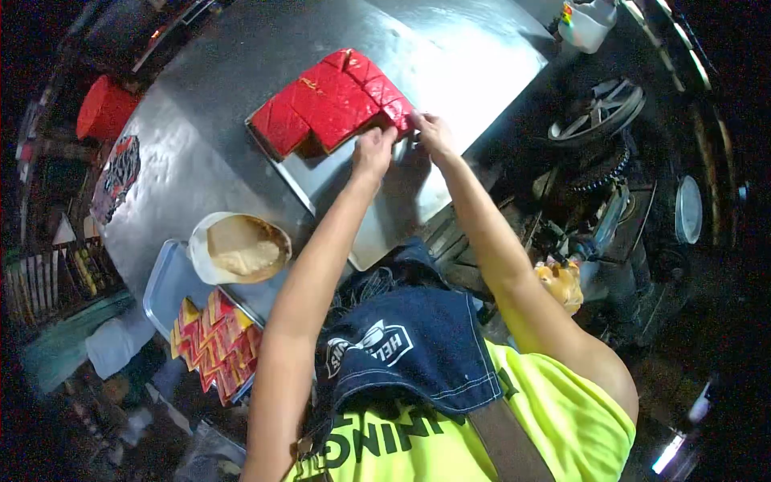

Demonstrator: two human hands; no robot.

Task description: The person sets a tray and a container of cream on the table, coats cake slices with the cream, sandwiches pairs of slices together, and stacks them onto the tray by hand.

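A red-topped slab of cake point(325, 100), cut into pieces, lies on a metal tray point(321, 181) on the steel table. At its near right corner my left hand point(375, 153) has its fingers curled against the edge of a red piece. My right hand point(434, 135) touches the same corner from the right, fingers bent together. The fingertips and what lies between them are too small to make out. Part of the tray in front of the slab is bare.
A white tub point(245, 249) with a pale creamy mass stands left of my left forearm. Below it, a tray point(165, 277) holds several red and yellow wedges point(217, 341). A red container point(104, 108) is at far left, a white container point(588, 26) at top right, a wheel point(598, 112) at right.
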